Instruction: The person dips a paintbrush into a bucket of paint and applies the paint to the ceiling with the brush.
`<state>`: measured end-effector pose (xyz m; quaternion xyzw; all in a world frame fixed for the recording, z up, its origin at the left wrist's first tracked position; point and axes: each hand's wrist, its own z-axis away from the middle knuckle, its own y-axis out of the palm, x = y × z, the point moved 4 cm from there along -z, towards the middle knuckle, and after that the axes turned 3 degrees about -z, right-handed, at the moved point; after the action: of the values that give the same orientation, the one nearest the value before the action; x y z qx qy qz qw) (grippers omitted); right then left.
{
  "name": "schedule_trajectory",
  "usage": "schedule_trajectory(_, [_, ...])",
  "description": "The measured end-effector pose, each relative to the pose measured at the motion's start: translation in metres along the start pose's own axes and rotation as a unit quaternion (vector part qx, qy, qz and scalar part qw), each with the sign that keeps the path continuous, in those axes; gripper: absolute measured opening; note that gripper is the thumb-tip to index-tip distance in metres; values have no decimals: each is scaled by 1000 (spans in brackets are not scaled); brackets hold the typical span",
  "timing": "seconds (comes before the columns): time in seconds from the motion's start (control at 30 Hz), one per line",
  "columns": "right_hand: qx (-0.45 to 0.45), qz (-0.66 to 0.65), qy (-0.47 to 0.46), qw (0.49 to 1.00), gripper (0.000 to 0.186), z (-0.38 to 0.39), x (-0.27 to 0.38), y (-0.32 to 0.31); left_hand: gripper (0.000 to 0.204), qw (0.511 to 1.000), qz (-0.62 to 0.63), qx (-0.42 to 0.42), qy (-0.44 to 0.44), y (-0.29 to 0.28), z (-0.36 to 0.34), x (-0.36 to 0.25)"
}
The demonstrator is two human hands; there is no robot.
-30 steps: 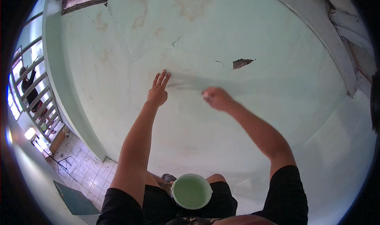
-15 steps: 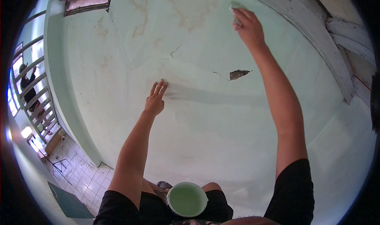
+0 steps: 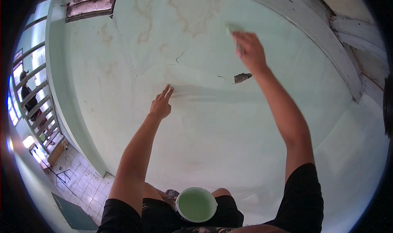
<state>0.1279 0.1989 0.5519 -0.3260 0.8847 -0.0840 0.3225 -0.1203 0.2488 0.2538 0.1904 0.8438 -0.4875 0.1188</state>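
Note:
My right hand (image 3: 249,50) is closed around a paintbrush (image 3: 233,29), whose pale bristles touch the upper part of the light green wall (image 3: 196,130). Most of its handle is hidden by my fingers. Lower and to the left, my left hand (image 3: 161,104) rests its outstretched fingertips on the wall, holding nothing. A white bucket (image 3: 196,204) of pale green paint sits between my legs at the bottom of the view. Between my hands the wall has a dark broken patch (image 3: 242,78), and thin cracks and brownish stains lie further up.
A louvred opening (image 3: 92,3) is at the upper left. Beyond the wall's left edge are railing bars (image 3: 36,87), a person (image 3: 29,97) in dark clothes, a lit lamp on a stand (image 3: 28,142) and a tiled floor (image 3: 88,188). A white beam (image 3: 303,24) slopes along the upper right.
My right hand has moved the paintbrush left and down along the wall. My left hand stays in nearly the same place, its fingers slightly closer together.

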Motion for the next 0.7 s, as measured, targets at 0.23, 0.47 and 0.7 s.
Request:
schedule_trajectory(0.23, [-39,194,-18,980,46,-65,-51,-9,79,997,-72,13,3,0,-6,-9])
schedule_trajectory(0.47, [63,23,36,997,31,1,-4,47,84,998,0,63,-18,-5,0,-2])
schedule_trajectory(0.7, [66,-48,-51,995,34,36,19,7,85,996,-26,80,-17,-4,-9,-8])
